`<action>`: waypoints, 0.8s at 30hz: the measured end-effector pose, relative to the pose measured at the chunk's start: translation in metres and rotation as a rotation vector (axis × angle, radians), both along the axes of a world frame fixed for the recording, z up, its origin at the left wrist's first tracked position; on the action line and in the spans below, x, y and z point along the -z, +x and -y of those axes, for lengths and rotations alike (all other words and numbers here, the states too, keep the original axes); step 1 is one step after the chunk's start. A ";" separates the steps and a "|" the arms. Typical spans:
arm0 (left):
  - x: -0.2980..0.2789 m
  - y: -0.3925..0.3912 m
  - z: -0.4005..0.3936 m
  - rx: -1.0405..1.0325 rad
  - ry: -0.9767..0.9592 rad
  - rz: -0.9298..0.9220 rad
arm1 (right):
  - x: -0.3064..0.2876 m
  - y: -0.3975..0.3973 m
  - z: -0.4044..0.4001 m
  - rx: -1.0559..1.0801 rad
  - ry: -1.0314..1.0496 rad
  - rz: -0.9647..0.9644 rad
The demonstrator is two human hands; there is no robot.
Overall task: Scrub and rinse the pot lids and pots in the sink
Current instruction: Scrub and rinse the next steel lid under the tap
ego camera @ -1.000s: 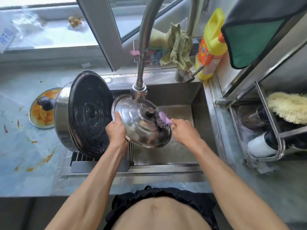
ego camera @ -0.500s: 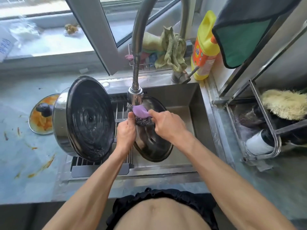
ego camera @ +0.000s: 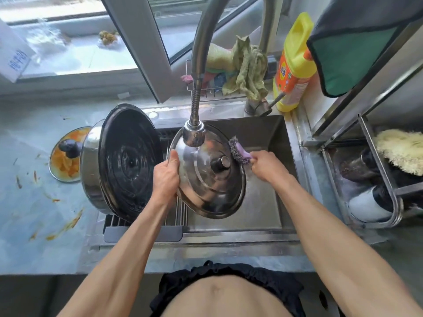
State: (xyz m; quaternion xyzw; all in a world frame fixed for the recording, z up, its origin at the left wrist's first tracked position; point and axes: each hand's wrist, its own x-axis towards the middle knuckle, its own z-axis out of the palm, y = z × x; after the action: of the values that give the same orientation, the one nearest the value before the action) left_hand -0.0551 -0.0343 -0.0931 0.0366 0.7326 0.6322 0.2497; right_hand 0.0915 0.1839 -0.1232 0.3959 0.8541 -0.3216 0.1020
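Gripping the steel lid over the sink, our left hand clasps its nine o'clock rim. Our right hand pinches the scrubber at two o'clock. The yellow bottle's label is unreadable.

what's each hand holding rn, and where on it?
Left hand grips the steel lid by its left rim. Right hand holds the scrubber by its purple handle.

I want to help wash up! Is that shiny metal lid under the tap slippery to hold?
Probably slippery: water runs over the shiny steel pot lid. It looks stiff, not floppy. The left hand only pinches its rim, so it seems fairly light.
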 end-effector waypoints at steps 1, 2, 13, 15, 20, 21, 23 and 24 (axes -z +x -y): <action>0.002 -0.002 -0.001 -0.051 -0.002 0.029 | 0.005 0.007 0.005 0.004 -0.006 0.014; 0.003 -0.003 -0.004 -0.102 -0.005 0.056 | 0.010 0.015 0.011 0.005 -0.008 0.029; 0.007 0.014 -0.035 -0.313 -0.280 -0.060 | -0.012 0.064 0.111 -0.231 0.042 -0.080; 0.010 0.019 -0.035 -0.250 -0.280 -0.094 | -0.025 0.056 0.113 -0.269 0.079 -0.142; 0.002 0.039 -0.029 -0.053 -0.178 -0.129 | -0.050 0.020 0.101 -0.290 0.196 -0.258; 0.001 0.041 -0.027 -0.012 -0.145 -0.132 | -0.051 0.014 0.094 -0.271 0.207 -0.258; 0.004 0.042 -0.021 0.061 -0.122 -0.168 | -0.051 0.004 0.076 -0.213 0.227 -0.211; 0.007 0.041 -0.017 0.077 -0.134 -0.181 | -0.050 0.000 0.067 -0.181 0.225 -0.176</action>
State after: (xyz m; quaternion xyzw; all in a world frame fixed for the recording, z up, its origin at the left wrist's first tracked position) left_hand -0.0145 -0.0172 -0.1001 0.1047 0.7906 0.5661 0.2085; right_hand 0.0913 0.1172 -0.0734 0.2963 0.9225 -0.2471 0.0103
